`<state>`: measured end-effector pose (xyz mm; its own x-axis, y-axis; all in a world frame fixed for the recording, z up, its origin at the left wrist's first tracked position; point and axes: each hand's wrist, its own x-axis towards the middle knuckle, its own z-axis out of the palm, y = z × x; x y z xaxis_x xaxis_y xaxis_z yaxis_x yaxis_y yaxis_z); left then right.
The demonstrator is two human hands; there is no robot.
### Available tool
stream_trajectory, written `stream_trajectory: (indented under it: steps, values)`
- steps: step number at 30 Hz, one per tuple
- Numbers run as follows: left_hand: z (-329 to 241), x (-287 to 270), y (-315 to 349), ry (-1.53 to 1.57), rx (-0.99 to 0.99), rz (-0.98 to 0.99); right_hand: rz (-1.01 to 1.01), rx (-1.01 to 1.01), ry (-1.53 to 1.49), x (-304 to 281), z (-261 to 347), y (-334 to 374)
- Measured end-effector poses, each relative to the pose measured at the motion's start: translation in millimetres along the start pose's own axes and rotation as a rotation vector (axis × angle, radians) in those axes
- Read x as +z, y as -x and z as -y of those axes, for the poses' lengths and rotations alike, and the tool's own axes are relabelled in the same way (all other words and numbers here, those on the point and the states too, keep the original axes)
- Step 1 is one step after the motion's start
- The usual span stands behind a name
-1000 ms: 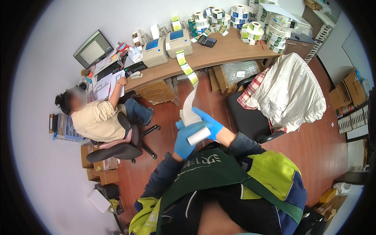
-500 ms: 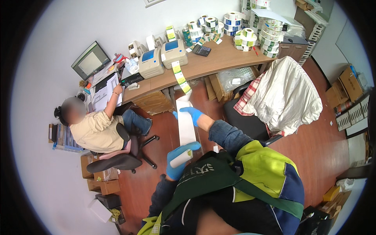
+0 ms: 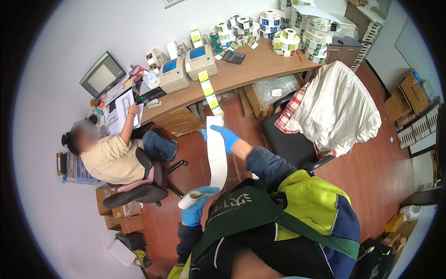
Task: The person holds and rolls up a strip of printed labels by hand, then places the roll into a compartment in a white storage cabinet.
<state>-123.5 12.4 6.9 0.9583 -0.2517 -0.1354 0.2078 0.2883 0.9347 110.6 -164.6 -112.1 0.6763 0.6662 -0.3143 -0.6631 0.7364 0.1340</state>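
Observation:
A long strip of green-and-yellow labels (image 3: 210, 95) hangs from the front of the right-hand label printer (image 3: 201, 61). Its lower stretch shows a plain white side (image 3: 217, 160) and curves down toward my body. My right hand (image 3: 223, 138), in a blue glove, is closed around this stretch, thumb on top and fingertips showing at the far edge. Lower and to the left, my blue-gloved left hand (image 3: 197, 209) grips a small label roll (image 3: 188, 200) at the strip's lower end. The roll lies tilted sideways, and part of it is hidden by my fingers.
A second label printer (image 3: 174, 76) stands on the desk (image 3: 186, 93). Stacks of label rolls (image 3: 317, 39) and a calculator (image 3: 233, 56) are farther right. A seated person (image 3: 114, 156) handles papers at left. An office chair (image 3: 288, 142) draped with white cloth (image 3: 337, 109) is at right.
My left hand has moved left and slightly down, turning the roll more sideways. The white stretch between my hands now bows in a curve. The right hand still grips the strip.

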Motion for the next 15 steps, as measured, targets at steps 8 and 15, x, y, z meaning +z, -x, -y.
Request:
stream_trajectory:
  steps: [8, 15]
  values:
    - [73, -84, -18, 0.24, 0.054, -0.253, 0.142, -0.164, 0.292, 52, -8, 31]
    - [49, -86, -46, -0.238, 0.138, -0.318, 0.148, -0.266, 0.635, 74, -37, 57]
